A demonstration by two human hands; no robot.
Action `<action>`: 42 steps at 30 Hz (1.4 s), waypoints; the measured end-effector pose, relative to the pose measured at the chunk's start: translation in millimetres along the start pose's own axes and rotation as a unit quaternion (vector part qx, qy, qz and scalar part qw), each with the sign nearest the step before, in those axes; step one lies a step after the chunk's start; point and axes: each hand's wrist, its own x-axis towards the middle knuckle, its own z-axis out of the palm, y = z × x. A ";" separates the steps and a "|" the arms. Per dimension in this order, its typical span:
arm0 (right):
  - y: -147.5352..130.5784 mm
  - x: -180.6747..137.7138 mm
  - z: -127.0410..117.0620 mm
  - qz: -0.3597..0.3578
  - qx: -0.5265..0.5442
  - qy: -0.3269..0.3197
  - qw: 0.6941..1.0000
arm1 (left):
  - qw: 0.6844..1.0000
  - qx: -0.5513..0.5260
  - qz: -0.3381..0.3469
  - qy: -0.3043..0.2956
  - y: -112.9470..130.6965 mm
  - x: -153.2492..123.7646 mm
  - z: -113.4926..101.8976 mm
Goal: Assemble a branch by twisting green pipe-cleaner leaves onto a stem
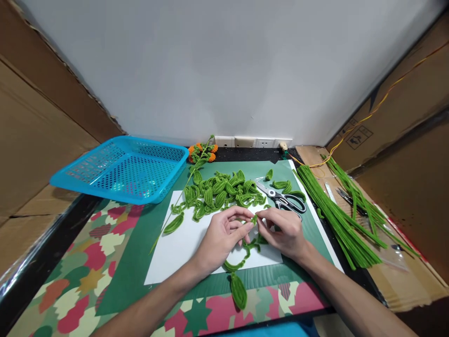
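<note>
My left hand (pixel 222 236) and my right hand (pixel 282 231) meet over a white sheet (pixel 175 250), both pinching one green pipe-cleaner piece (pixel 253 219) between the fingertips. The piece trails down under my hands as a curved stem (pixel 245 255) to a finished leaf (pixel 238 290) near the table's front edge. Just beyond my fingers lies a pile of green pipe-cleaner leaves (pixel 220 192). A long stem with one leaf (pixel 174 223) lies to the left of my left hand.
Black-handled scissors (pixel 286 200) lie right behind my right hand. A bundle of straight green pipe cleaners (pixel 333 217) runs along the right side. A blue mesh basket (pixel 122 168) sits tilted at the back left. Small orange flowers (pixel 203 152) lie by the wall sockets (pixel 252 142).
</note>
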 end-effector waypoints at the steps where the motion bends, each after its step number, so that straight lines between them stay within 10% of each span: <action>1: 1.0 -0.4 0.6 0.006 0.000 -0.006 1.000 | 1.000 0.001 -0.005 -0.001 -0.4 0.2 -0.8; 16: 1.0 3.3 9.5 -0.011 0.025 -0.039 0.999 | 0.998 0.062 0.004 0.010 5.2 1.0 -11.2; 37: -7.4 15.6 -16.0 0.402 0.317 -0.072 0.856 | 0.990 0.099 0.076 0.066 8.3 3.6 -15.9; 42: -12.8 13.4 -13.7 0.387 0.233 -0.137 0.882 | 0.986 0.134 0.081 0.052 8.4 3.0 -15.4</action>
